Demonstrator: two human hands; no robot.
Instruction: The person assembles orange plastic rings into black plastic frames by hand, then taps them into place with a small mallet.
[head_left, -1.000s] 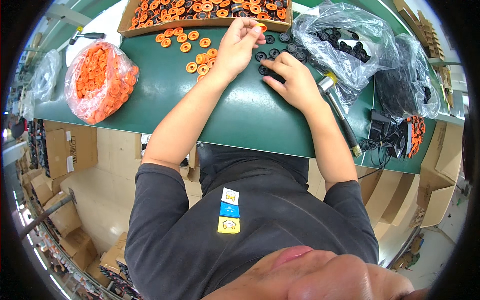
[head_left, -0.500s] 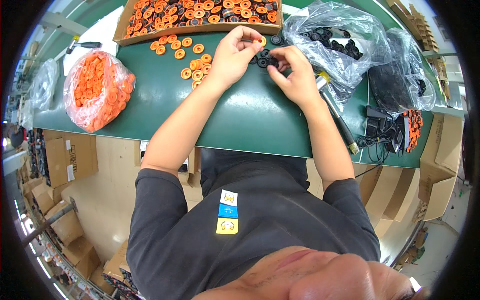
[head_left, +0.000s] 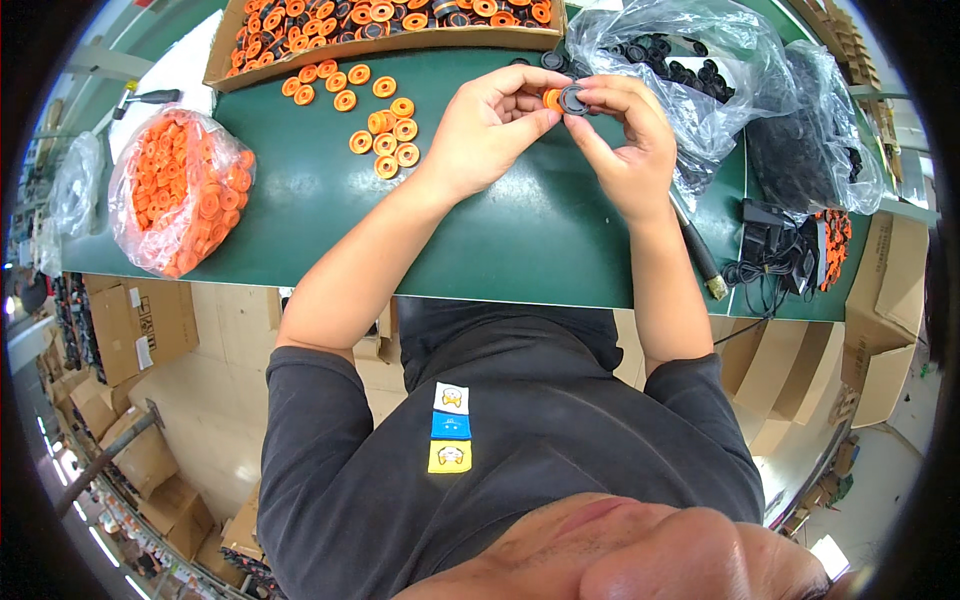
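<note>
Above the green table (head_left: 480,240), my left hand (head_left: 490,125) pinches a small orange ring (head_left: 551,98). My right hand (head_left: 625,140) holds a black ring (head_left: 574,99) pressed against that orange ring, fingertips of both hands meeting. Several loose orange rings (head_left: 385,135) lie on the table just left of my left hand. A few black rings (head_left: 552,60) lie behind my hands.
A cardboard tray (head_left: 390,25) of orange and black rings stands at the back. A clear bag of orange rings (head_left: 180,190) sits at left, a clear bag of black rings (head_left: 690,60) at right. Black cables (head_left: 775,255) and a tool (head_left: 700,255) lie near the right edge.
Both hands lifted from the table and came toward me. The orange ring and the black ring are now held together between the fingertips.
</note>
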